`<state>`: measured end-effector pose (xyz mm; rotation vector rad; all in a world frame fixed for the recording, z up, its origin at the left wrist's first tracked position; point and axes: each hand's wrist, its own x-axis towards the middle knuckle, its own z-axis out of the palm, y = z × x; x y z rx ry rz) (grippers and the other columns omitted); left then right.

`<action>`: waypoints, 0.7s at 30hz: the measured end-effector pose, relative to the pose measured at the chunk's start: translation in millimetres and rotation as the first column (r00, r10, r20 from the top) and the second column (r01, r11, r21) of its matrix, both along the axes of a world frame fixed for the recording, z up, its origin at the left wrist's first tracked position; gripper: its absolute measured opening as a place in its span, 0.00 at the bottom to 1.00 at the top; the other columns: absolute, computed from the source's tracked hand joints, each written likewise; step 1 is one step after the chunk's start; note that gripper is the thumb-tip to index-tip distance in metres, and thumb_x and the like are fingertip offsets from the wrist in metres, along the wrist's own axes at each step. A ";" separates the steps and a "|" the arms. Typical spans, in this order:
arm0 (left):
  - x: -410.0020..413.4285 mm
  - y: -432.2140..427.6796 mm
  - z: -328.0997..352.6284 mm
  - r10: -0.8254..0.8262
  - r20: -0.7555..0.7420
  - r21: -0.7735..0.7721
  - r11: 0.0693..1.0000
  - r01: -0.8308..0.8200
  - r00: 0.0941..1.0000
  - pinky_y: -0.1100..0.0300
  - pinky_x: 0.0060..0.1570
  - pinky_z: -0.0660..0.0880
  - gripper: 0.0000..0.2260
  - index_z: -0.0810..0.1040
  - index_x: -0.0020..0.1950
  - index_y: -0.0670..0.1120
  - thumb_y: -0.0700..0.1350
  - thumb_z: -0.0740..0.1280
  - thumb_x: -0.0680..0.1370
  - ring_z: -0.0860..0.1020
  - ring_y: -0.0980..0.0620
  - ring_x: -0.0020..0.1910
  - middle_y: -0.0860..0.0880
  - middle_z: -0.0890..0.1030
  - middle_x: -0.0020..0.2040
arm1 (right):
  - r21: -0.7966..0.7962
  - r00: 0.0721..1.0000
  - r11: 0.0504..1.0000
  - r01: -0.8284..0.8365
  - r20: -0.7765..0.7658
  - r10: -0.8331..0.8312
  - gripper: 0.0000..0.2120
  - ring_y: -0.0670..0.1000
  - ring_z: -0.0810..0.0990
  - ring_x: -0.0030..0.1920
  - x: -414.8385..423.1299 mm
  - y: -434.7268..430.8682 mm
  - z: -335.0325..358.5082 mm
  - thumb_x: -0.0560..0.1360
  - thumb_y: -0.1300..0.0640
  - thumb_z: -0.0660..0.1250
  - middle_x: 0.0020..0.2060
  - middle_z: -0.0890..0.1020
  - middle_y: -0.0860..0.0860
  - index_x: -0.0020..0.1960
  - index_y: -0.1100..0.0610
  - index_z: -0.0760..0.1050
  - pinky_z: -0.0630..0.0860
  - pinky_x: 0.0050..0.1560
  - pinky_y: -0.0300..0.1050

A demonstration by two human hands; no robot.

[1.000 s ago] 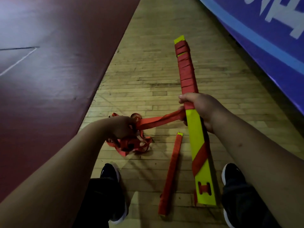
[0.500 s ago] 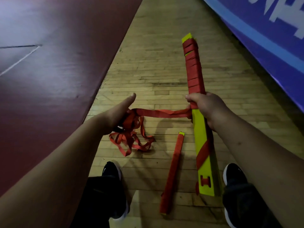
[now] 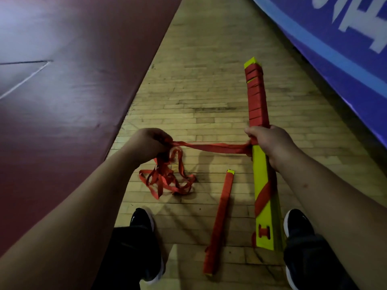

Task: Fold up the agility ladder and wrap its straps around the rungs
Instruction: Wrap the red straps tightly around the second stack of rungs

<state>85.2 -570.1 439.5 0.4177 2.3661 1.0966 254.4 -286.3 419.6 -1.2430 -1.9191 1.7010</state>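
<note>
My right hand (image 3: 267,143) grips the stacked yellow rungs (image 3: 264,197) near their middle, held above the floor. The far half of the bundle is wound in red strap. A red strap (image 3: 211,147) runs taut from the bundle across to my left hand (image 3: 149,144), which holds it with curled fingers. Below that hand the loose rest of the strap (image 3: 167,181) hangs in a tangle onto the floor. One diagonal turn of strap crosses the near half of the bundle.
A second rung wrapped in red (image 3: 219,220) lies on the wooden floor (image 3: 199,97) between my black shoes (image 3: 144,225). A dark red mat (image 3: 62,101) borders the left; a blue banner (image 3: 335,51) runs along the right.
My left hand has closed its fingers on the strap and drawn it further left and up. The bundle's far end has tilted slightly, and the strap between my hands is longer.
</note>
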 end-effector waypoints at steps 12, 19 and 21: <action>6.4 -4.4 26.7 -0.173 0.461 0.304 0.952 0.029 0.870 0.51 0.45 0.80 0.19 0.81 0.63 0.41 0.53 0.71 0.79 0.83 0.45 0.42 0.41 0.85 0.47 | 0.096 1.000 0.995 -0.002 0.024 0.000 0.10 0.54 0.87 0.44 8.3 2.4 5.8 0.77 0.49 0.76 0.41 0.88 0.53 0.52 0.53 0.81 0.86 0.54 0.57; -22.0 -11.2 2.1 0.198 0.189 0.355 0.899 -0.255 0.962 0.46 0.50 0.83 0.07 0.86 0.59 0.46 0.40 0.71 0.84 0.84 0.43 0.45 0.39 0.87 0.54 | 0.108 0.999 0.994 0.018 0.046 -0.023 0.12 0.51 0.86 0.42 13.0 4.8 -1.3 0.77 0.49 0.76 0.39 0.87 0.52 0.55 0.55 0.82 0.85 0.55 0.54; -26.2 -12.3 -1.4 0.303 0.030 0.322 0.899 -0.296 0.952 0.53 0.42 0.79 0.05 0.88 0.55 0.50 0.44 0.72 0.84 0.82 0.50 0.42 0.44 0.89 0.51 | 0.108 0.998 0.994 0.021 0.060 -0.027 0.11 0.55 0.87 0.43 12.6 4.0 -2.4 0.75 0.48 0.77 0.39 0.88 0.52 0.53 0.54 0.83 0.86 0.56 0.60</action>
